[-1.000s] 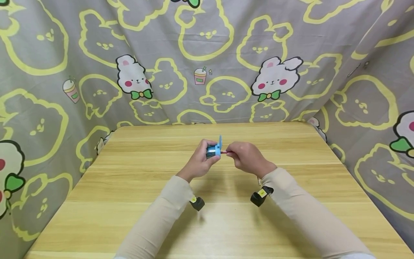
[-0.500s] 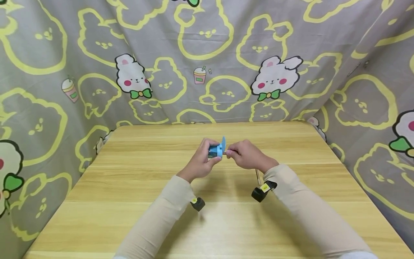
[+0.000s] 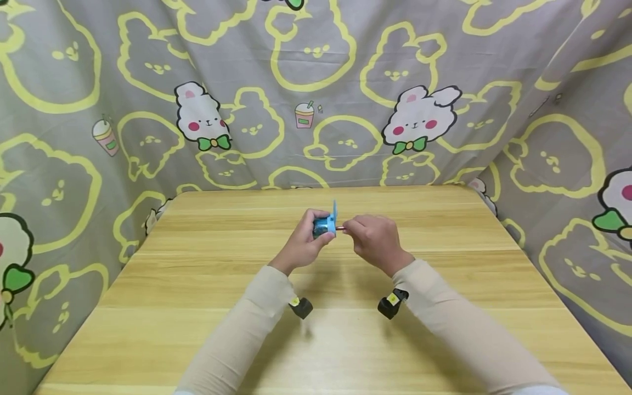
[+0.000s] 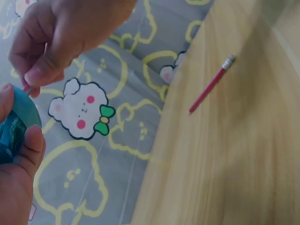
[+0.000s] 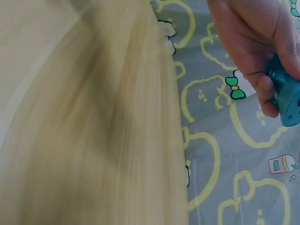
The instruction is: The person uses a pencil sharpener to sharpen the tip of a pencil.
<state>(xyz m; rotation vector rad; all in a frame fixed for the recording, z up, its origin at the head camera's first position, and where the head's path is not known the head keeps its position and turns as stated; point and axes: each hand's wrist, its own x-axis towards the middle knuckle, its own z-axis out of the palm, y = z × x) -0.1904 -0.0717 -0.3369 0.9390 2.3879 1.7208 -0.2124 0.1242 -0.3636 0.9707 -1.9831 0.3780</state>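
Observation:
My left hand [image 3: 302, 242] grips a blue pencil sharpener [image 3: 323, 226] with a see-through body, held sideways above the table. Its blue lid [image 3: 335, 209] stands up, flipped open. From the right, my right hand [image 3: 376, 240] pinches a dark red pencil [image 3: 340, 228] whose end goes into the sharpener's end face; most of that pencil is hidden by the fingers. A second red pencil [image 4: 208, 90] with a metal ferrule lies on the table in the left wrist view. In the right wrist view the sharpener [image 5: 287, 96] sits between my left fingers and thumb.
The wooden table [image 3: 197, 307] spreads beneath both arms. A grey curtain [image 3: 345, 66] with yellow outlines and rabbits hangs behind and at the sides. Black wrist cameras [image 3: 302, 308] sit below each sleeve.
My right wrist has turned back and forth while the fingers stay at the pencil. Both hands and the sharpener have shifted slightly up and left. The pencil on the table is now hidden in the head view.

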